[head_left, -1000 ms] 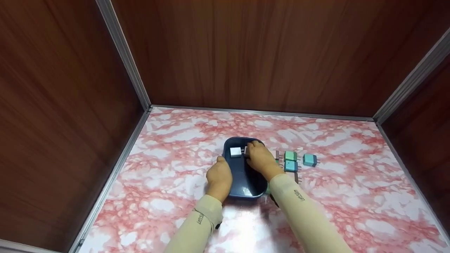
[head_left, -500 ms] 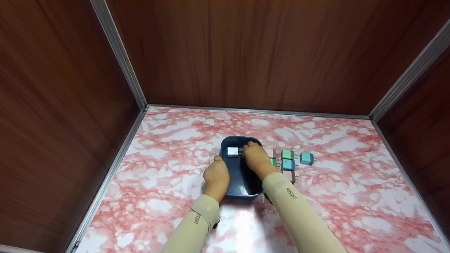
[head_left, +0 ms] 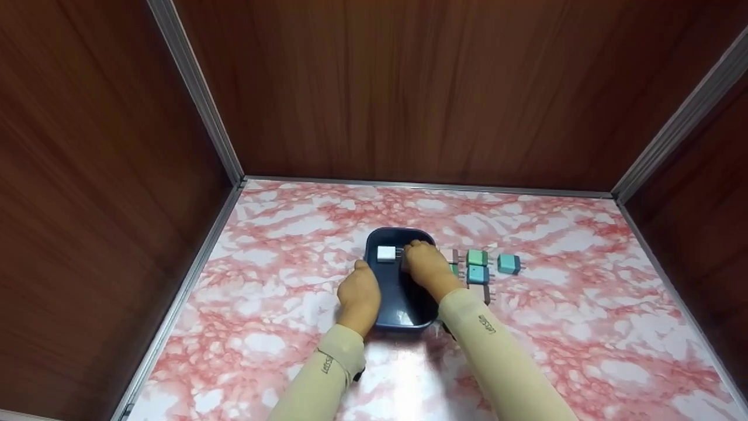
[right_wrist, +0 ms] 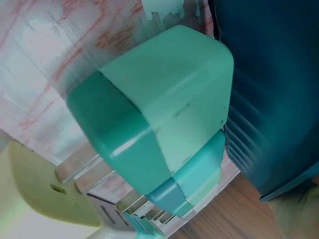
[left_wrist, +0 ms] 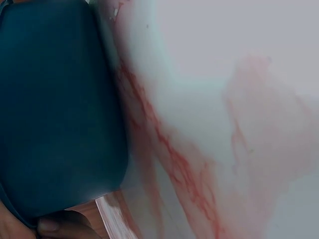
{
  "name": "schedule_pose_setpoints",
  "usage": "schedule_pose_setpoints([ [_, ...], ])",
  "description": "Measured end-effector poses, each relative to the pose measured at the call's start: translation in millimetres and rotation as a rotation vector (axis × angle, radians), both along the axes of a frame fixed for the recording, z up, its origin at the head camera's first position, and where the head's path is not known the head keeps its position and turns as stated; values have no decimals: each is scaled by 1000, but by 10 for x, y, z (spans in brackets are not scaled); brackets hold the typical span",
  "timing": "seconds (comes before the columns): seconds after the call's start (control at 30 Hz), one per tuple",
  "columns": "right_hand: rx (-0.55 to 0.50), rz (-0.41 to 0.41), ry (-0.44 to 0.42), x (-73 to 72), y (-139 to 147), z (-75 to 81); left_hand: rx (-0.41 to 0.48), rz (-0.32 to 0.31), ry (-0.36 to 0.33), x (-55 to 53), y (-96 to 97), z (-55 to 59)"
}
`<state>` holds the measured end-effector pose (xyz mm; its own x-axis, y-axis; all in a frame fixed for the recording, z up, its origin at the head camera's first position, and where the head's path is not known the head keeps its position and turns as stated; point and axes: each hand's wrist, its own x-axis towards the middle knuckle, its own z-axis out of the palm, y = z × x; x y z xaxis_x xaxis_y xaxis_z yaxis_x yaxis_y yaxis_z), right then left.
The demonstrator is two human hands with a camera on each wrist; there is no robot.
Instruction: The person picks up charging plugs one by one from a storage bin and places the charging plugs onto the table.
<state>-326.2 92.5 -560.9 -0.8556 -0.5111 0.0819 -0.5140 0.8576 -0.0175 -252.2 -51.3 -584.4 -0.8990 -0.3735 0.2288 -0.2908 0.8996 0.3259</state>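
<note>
A dark blue tray (head_left: 403, 304) lies on the marbled table. My left hand (head_left: 358, 292) grips its left rim; in the left wrist view a finger (left_wrist: 55, 226) shows below the tray wall (left_wrist: 60, 109). Inside the tray, near its far end, lies a white plug charger (head_left: 386, 253) with prongs facing right. My right hand (head_left: 429, 266) reaches over the right rim and pinches a brownish plug charger (head_left: 404, 261), mostly hidden by the fingers. Right of the tray, a green charger (right_wrist: 164, 104) looms large in the right wrist view.
More chargers sit close together right of the tray: a pink one (head_left: 449, 255), a light green one (head_left: 476, 257), a blue one (head_left: 477, 275) and a pinkish one (head_left: 479, 293). A turquoise charger (head_left: 509, 264) stands apart. Wooden panels (head_left: 397, 93) enclose the table.
My right hand has lowered slightly inside the tray with the brownish charger, near the white one. The whole head view has shifted a little. My left hand keeps its grip on the rim.
</note>
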Motion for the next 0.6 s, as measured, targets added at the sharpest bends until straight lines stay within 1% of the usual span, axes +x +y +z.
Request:
schedule_pose_setpoints([
  [0.1,-9,3,-13,22,8,0,11,-2,-1,-8,-2,-13],
  [0.37,-65,26,-2,70,9,-31,41,-7,-27,-2,-15,-18],
  [0.6,-81,30,-45,110,21,-13,39,-26,-7,14,-16,8],
])
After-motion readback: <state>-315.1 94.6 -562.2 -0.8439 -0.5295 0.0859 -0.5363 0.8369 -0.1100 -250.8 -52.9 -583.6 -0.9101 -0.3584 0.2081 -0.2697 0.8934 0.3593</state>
